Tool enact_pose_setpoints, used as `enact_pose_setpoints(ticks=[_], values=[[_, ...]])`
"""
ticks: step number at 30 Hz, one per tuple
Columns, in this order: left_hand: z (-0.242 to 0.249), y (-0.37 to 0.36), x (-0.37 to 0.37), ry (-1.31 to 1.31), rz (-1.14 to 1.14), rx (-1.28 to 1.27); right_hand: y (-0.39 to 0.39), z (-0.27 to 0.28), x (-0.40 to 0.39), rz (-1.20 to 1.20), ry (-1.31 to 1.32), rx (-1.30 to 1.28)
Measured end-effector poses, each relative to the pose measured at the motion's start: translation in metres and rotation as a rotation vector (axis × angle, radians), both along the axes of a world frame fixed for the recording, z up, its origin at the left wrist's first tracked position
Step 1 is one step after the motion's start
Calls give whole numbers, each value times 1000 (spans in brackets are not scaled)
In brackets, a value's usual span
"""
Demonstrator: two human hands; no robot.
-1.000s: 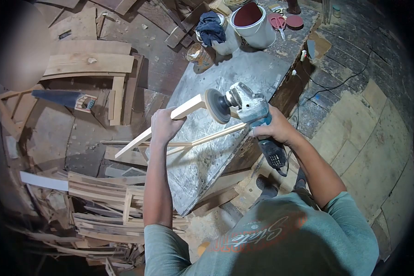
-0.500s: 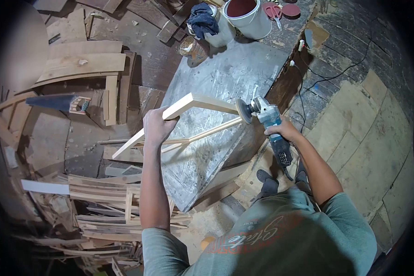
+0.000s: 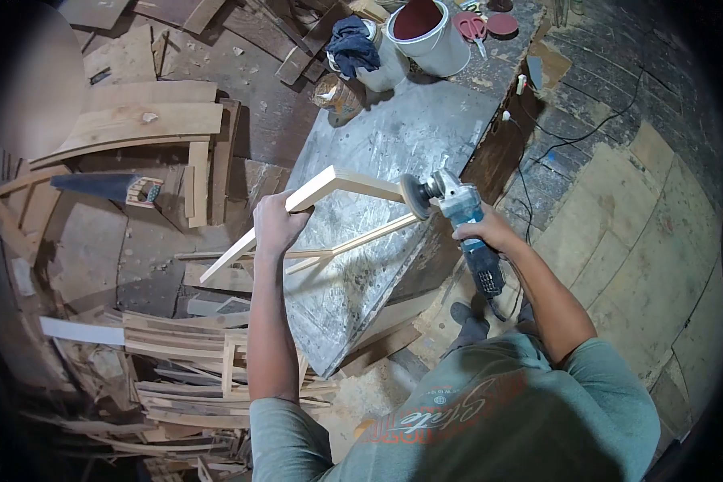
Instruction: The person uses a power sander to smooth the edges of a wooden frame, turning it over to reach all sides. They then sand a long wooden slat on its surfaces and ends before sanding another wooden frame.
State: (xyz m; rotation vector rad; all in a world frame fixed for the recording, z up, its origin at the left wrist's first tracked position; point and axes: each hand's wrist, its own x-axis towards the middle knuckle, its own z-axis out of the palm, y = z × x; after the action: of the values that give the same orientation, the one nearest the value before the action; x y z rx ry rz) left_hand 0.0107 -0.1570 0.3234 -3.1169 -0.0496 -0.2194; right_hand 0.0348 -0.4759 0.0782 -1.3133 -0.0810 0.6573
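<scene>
My left hand is wrapped round a pale, angled wooden frame, near its bend, above a grey work surface. In my right hand is a blue angle grinder, gripped by its body. Its round sanding disc meets the right end of the frame's upper bar. A thinner lower bar of the frame slants beneath, its right end close to the disc. My left forearm and hand hide part of the frame.
The grey tabletop bears a white bucket, a jar and red-handled scissors. A handsaw lies left among boards. Wood strips are piled at lower left. A black cable runs across the floor at right.
The grinder and my right hand have shifted slightly left along the frame's end. My left hand keeps its hold, with the frame almost in the same place.
</scene>
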Motion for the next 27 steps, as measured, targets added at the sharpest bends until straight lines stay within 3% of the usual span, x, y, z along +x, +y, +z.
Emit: enact_pose_setpoints(ticks=[8, 13, 14, 17, 22, 27], values=[[2, -2, -1, 8, 21, 8, 8, 103, 16, 61, -267, 175], [3, 1, -2, 21, 1, -1, 8, 118, 20, 91, -268, 189], [3, 0, -1, 11, -2, -5, 11, 103, 22, 75, -310, 191], [3, -2, -2, -2, 16, -17, 4, 83, 13, 78, -101, 212], [2, -1, -1, 17, 18, 6, 3, 0, 9, 31, -52, 4], [-1, 7, 11, -4, -13, -2, -7, -56, 3, 41, 256, 42]])
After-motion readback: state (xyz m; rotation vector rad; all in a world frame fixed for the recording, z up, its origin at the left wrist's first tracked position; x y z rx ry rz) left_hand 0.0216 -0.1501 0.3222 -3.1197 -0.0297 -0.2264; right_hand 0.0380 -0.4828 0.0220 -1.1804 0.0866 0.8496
